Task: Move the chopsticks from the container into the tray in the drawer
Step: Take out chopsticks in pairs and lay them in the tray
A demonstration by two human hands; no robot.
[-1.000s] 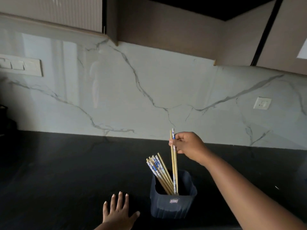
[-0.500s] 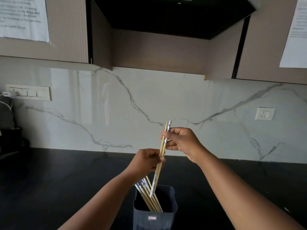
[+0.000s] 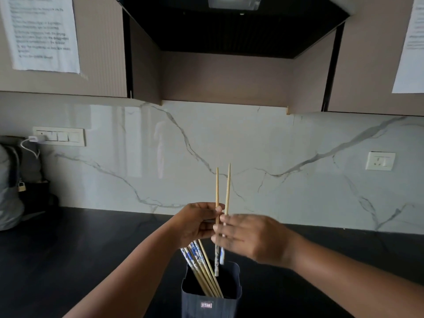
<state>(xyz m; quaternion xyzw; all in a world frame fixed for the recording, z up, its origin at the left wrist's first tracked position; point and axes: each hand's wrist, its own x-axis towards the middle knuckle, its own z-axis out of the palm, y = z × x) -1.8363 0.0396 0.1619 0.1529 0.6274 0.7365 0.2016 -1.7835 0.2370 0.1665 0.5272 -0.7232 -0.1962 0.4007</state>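
A pair of wooden chopsticks (image 3: pixel 216 191) stands upright above the dark container (image 3: pixel 211 304), plain tapered ends up and blue-patterned ends just over the rim. My left hand (image 3: pixel 197 223) pinches the pair at mid-length with the thumb on top. My right hand (image 3: pixel 254 237), blurred, has its fingers closed around the same pair from the right, slightly lower. Several more blue-patterned chopsticks (image 3: pixel 202 267) lean to the left inside the container. No drawer or tray is in view.
The container sits at the near edge of a black countertop (image 3: pixel 91 249) against a marble backsplash (image 3: pixel 298 180). A grey bag (image 3: pixel 11 187) stands at far left under a switch panel (image 3: pixel 59 136). A range hood (image 3: pixel 229 26) hangs overhead.
The pair has been lifted out of the container and my left hand has come up from the counter to grip it. Both hands have shifted along it. The view has tilted upward.
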